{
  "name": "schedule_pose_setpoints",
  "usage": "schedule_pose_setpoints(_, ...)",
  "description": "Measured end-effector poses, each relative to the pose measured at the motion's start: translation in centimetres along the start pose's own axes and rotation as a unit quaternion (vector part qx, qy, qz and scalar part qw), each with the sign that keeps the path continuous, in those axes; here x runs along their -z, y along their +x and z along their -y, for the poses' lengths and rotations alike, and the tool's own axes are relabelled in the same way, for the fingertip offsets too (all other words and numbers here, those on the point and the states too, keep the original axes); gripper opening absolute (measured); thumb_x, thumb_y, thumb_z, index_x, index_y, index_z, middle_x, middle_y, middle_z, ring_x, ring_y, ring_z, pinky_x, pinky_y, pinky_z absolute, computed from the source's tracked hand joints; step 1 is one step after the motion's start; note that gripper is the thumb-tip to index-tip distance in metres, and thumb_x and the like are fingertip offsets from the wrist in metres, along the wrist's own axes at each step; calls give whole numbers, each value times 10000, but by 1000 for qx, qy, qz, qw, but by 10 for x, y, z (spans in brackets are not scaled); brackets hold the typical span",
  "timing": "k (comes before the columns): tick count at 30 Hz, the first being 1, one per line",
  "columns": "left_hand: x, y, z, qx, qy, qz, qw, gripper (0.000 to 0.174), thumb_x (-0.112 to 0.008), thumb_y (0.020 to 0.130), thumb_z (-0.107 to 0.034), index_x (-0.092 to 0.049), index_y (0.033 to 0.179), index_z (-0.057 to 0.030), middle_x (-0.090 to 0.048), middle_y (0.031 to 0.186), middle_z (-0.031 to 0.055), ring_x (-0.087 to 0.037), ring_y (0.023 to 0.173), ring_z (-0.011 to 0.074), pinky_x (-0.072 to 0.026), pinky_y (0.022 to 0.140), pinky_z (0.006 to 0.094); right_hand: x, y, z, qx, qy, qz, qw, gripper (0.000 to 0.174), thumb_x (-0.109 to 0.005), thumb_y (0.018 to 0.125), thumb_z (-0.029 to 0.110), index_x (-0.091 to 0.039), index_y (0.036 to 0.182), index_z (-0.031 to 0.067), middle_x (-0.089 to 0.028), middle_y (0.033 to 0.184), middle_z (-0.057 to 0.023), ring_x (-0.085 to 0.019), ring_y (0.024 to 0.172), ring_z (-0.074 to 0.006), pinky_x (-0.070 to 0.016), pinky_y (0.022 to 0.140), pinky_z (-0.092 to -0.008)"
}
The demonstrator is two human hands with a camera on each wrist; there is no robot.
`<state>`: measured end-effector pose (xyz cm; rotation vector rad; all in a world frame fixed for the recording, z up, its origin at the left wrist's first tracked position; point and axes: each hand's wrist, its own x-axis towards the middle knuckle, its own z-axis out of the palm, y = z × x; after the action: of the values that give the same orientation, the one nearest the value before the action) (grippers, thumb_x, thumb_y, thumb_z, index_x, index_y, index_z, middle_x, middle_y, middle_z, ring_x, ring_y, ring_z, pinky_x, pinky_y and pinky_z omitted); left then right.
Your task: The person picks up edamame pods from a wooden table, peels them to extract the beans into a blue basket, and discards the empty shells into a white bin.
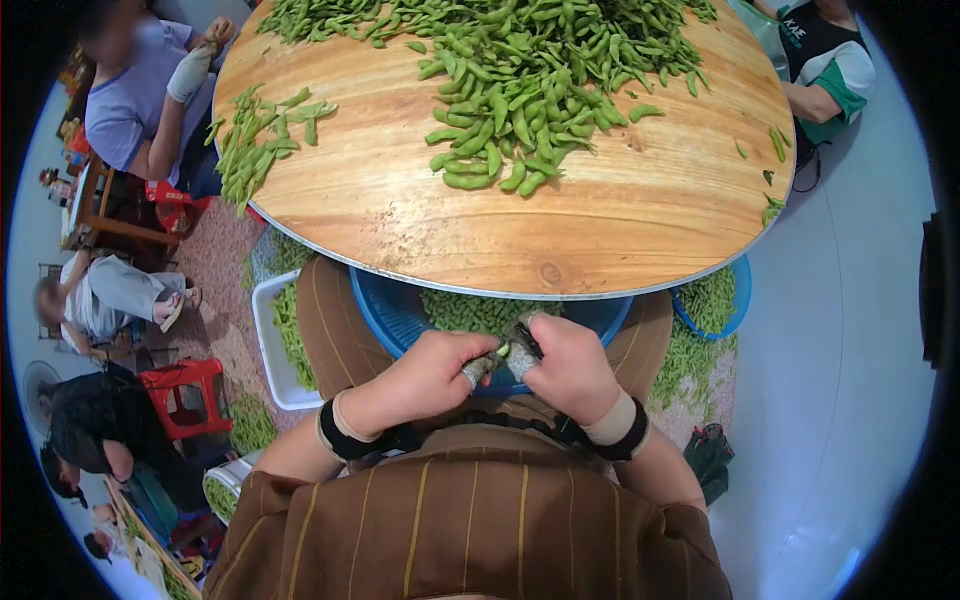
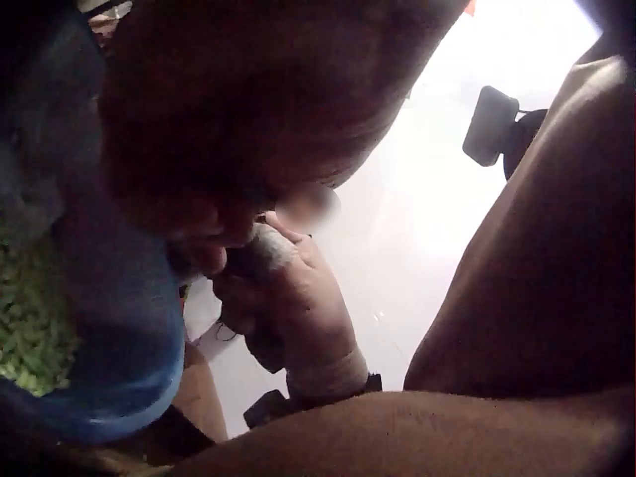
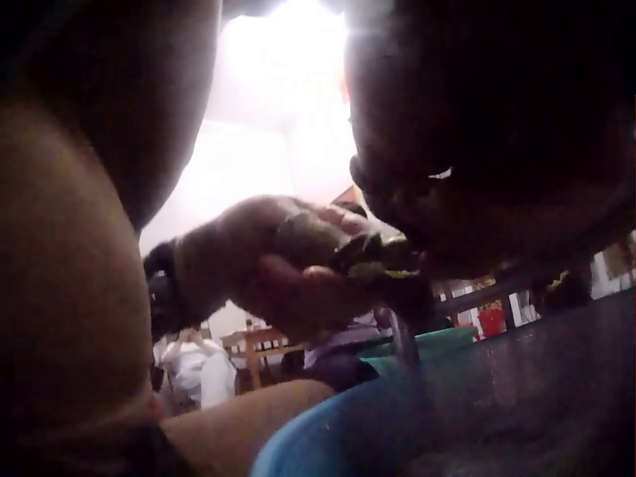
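In the head view both hands meet over a blue basin (image 1: 385, 310) that holds shelled green beans (image 1: 470, 312). The left hand (image 1: 435, 372) pinches a green pod (image 1: 502, 351) between thumb and wrapped fingers. Against the pod's other end, the right hand (image 1: 570, 368) has its fingers curled, with grey wrapping on some of them. In the right wrist view the left hand (image 3: 288, 258) shows the green pod (image 3: 383, 263) at its fingertips. The left wrist view is dark; the right hand (image 2: 293, 298) appears there with curled fingers.
A round wooden table (image 1: 400, 220) with heaped pods (image 1: 540, 90) stands in front. A white tray (image 1: 270, 345) is left of the legs, a blue basket (image 1: 742, 290) right. Pods litter the floor. Other people sit around, near a red stool (image 1: 185, 395).
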<state>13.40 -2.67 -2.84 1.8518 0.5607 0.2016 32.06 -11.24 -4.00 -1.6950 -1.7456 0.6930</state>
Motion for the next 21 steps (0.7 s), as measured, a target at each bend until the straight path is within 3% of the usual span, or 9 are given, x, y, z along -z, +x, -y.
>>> schedule_pose_setpoints(4,5,0,0,160,-98,23,982,252,-476,868,-1,-589,1092,-16,-622,793,5,-542,655,66,-443,578,216,-7,-2,-7,-25,-44,-35,998,224,-637,741,116,-544,908,-1,-584,798,-228,-590,771,-389,-481,647,-388)
schedule_pose_setpoints(5,6,0,2,213,-168,13,962,239,-483,876,-13,-587,1092,-14,-627,797,9,-548,645,69,-443,562,216,-8,-3,-11,-63,78,-33,994,199,-621,765,99,-545,913,-9,-598,789,-191,-600,749,-354,-481,639,-374)
schedule_pose_setpoints(6,6,-1,6,214,-170,12,962,239,-483,876,-13,-587,1092,-14,-627,797,9,-548,645,69,-443,562,216,-9,-4,-12,-101,198,-30,974,174,-605,789,83,-546,918,-18,-612,781,-154,-610,728,-320,-482,632,-359)
schedule_pose_setpoints(7,5,0,12,211,-225,35,951,211,-502,887,-37,-588,1077,-14,-625,797,11,-543,634,65,-440,546,214,-7,-3,-9,-102,198,-29,974,174,-605,789,83,-546,918,-18,-612,781,-154,-610,728,-320,-482,632,-359)
schedule_pose_setpoints(9,3,3,19,205,-280,60,936,186,-520,897,-61,-590,1063,-13,-623,797,13,-538,623,62,-436,529,212,2,1,2,-186,340,36,921,121,-569,845,71,-553,923,-19,-593,706,-53,-592,627,-181,-470,554,-297)
schedule_pose_setpoints(10,3,6,22,193,-301,92,929,159,-534,902,-80,-591,1035,-15,-621,786,15,-530,608,58,-433,523,208,2,1,0,-188,339,35,921,121,-569,845,71,-553,923,-19,-593,706,-53,-592,627,-181,-470,554,-297)
schedule_pose_setpoints(12,2,11,25,181,-322,123,921,137,-548,906,-99,-593,1007,-17,-619,775,16,-521,594,55,-429,517,204,0,1,-5,-279,403,98,866,96,-553,874,78,-564,924,-3,-548,671,-3,-527,575,-72,-438,493,-235)
schedule_pose_setpoints(15,-2,20,26,193,-203,115,953,121,-572,912,-130,-592,963,-23,-623,756,31,-518,567,59,-426,512,200,-10,-1,-11,-266,456,84,845,75,-545,879,69,-563,920,8,-546,664,-20,-498,533,-55,-407,454,-203)
schedule_pose_setpoints(21,-8,27,30,238,-381,86,889,179,-487,963,-157,-569,1001,-3,-640,759,70,-540,554,85,-435,503,206,-15,5,-17,-292,533,3,794,219,-522,892,27,-548,1108,2,-539,695,-6,-450,533,-53,-377,432,-217)
